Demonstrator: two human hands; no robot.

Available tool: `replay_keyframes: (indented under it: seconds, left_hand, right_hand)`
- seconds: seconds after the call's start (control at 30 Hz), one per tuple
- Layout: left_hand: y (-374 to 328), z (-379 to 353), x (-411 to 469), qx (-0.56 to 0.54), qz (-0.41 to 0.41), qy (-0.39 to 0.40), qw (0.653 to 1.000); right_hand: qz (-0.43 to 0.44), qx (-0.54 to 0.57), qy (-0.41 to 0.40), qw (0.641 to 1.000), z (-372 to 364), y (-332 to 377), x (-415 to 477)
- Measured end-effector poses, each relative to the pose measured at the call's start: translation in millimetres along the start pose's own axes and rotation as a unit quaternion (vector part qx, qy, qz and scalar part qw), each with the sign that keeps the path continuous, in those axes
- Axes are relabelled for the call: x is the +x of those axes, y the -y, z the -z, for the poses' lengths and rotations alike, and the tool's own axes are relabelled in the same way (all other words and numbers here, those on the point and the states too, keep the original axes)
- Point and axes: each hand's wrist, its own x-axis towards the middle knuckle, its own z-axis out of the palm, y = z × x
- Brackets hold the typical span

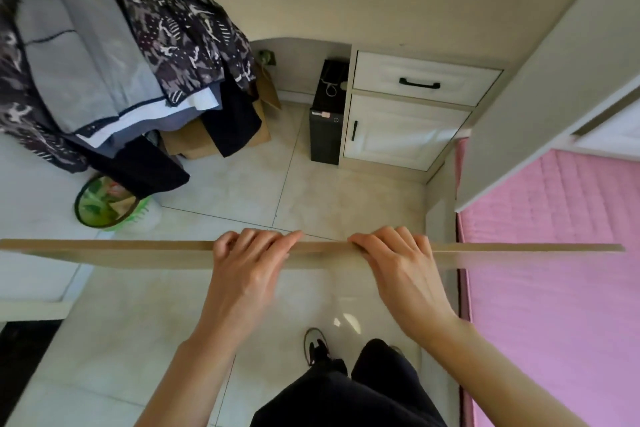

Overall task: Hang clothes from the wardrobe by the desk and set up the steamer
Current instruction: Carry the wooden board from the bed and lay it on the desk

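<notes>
A long tan board (104, 250), seen edge-on, runs straight across the view at waist height; it looks like the top edge of a wardrobe door or panel. My left hand (249, 260) and my right hand (394, 263) both curl over this edge, side by side near its middle. Several garments (114, 55) hang at the upper left: a grey shirt, a dark patterned jacket, a white-and-navy piece and black cloth below. No steamer shows in the view.
A cream desk cabinet (412, 114) with a drawer and a door stands ahead, a black computer tower (325, 121) beside it. Cardboard boxes (194, 142) and a green basket (107, 201) sit under the clothes. A pink bed (554, 270) lies at right. Pale tiles cover the floor.
</notes>
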Motion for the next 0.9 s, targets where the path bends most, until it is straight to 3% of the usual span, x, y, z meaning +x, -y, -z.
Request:
replay_keyframes:
  seconds: [0.43, 0.9]
  left_hand:
    - [86, 22, 91, -0.004, 0.053, -0.006, 0.999]
    - [128, -10, 296, -0.016, 0.052, -0.033, 0.998]
  right_hand:
    - [0.052, 0.003, -0.025, 0.998, -12, 20, 140]
    - [0.043, -0.002, -0.049, 0.998, 4, -67, 331]
